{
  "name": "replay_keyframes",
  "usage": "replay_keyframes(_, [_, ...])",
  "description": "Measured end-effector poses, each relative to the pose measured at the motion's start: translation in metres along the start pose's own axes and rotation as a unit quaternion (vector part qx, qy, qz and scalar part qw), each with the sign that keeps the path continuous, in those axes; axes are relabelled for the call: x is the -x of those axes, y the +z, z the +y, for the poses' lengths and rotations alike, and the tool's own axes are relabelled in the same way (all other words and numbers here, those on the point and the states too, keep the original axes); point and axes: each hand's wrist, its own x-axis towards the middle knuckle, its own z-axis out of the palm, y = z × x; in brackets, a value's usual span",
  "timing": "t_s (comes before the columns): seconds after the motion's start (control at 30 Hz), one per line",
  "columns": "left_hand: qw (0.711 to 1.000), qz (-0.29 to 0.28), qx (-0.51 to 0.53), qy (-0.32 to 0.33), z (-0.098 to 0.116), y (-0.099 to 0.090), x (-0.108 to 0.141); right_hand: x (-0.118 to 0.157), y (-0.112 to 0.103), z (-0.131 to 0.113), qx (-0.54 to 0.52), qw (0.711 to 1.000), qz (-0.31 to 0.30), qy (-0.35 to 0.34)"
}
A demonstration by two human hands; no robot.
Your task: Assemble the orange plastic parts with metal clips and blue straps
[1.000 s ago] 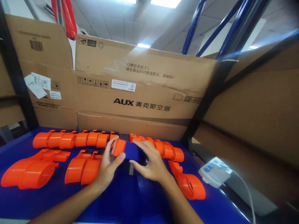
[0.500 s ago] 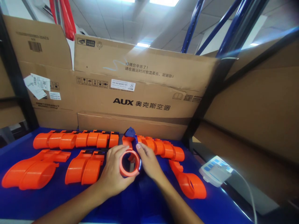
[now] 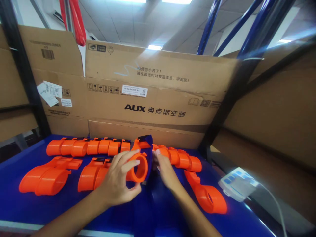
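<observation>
In the middle of the head view my left hand (image 3: 119, 179) is closed around an orange plastic tape dispenser (image 3: 142, 169), its round opening turned toward me. The dispenser's upper end carries a black piece (image 3: 144, 137). A dark blue piece (image 3: 149, 153) stands along its right side; whether it is joined to the dispenser I cannot tell. Just right of that piece, my right hand (image 3: 166, 169) has its fingers curled and thumb upward; a small pale bit shows under the fingers, too little to name. Rows of similar orange dispensers (image 3: 79, 148) lie behind and beside both hands.
Two joined-looking orange dispensers (image 3: 50, 181) lie on the left of the blue table (image 3: 103, 217); another dispenser (image 3: 211, 199) lies on the right. A white box with a cable (image 3: 238, 184) sits at the right edge. Cardboard (image 3: 153, 128) and dark posts (image 3: 217, 121) enclose the back.
The held dispenser has turned, so its opening faces differently and the blue piece shows broader. My left fingers have loosened somewhat around it, and my right hand has shifted slightly right, off the ring.
</observation>
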Motion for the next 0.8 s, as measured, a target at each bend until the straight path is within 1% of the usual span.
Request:
replay_keyframes(0.1, [0.996,-0.076,-0.031,0.028,-0.008,-0.034,0.006,-0.003,-0.006,0.000,-0.008,1.000,0.021,-0.009])
replay_keyframes(0.13, [0.995,-0.089,-0.037,0.026,-0.012,-0.047,0.009,-0.003,-0.007,-0.001,-0.008,0.999,0.032,-0.014])
replay_keyframes(0.17, [0.994,-0.094,-0.045,0.023,-0.017,-0.060,0.013,-0.003,-0.008,-0.002,-0.006,0.999,0.042,-0.019])
replay_keyframes(0.23, [0.994,-0.085,-0.068,0.017,-0.027,-0.088,0.021,-0.002,-0.010,-0.005,0.002,0.998,0.055,-0.025])
replay_keyframes(0.4, [0.986,-0.097,-0.130,-0.038,-0.049,-0.164,0.032,0.001,-0.011,-0.010,0.009,0.997,0.069,-0.039])
replay_keyframes(0.47, [0.982,-0.119,-0.135,-0.064,-0.056,-0.191,0.036,0.002,-0.011,-0.012,0.011,0.996,0.069,-0.047])
replay_keyframes(0.5, [0.976,-0.142,-0.136,-0.092,-0.059,-0.202,0.039,0.002,-0.011,-0.012,0.012,0.996,0.068,-0.050])
replay_keyframes(0.53, [0.973,-0.151,-0.138,-0.105,-0.063,-0.211,0.044,0.002,-0.010,-0.013,0.013,0.996,0.066,-0.052])
replay_keyframes(0.6, [0.970,-0.156,-0.151,-0.111,-0.071,-0.223,0.057,0.003,-0.010,-0.014,0.011,0.996,0.067,-0.058])
replay_keyframes(0.67, [0.964,-0.187,-0.157,-0.106,-0.080,-0.227,0.072,0.004,-0.009,-0.014,0.005,0.995,0.074,-0.066])
replay_keyframes(0.73, [0.956,-0.217,-0.166,-0.107,-0.087,-0.224,0.087,0.005,-0.009,-0.014,-0.001,0.994,0.081,-0.076])
replay_keyframes(0.8, [0.950,-0.235,-0.179,-0.103,-0.093,-0.218,0.099,0.005,-0.010,-0.013,-0.004,0.993,0.084,-0.080])
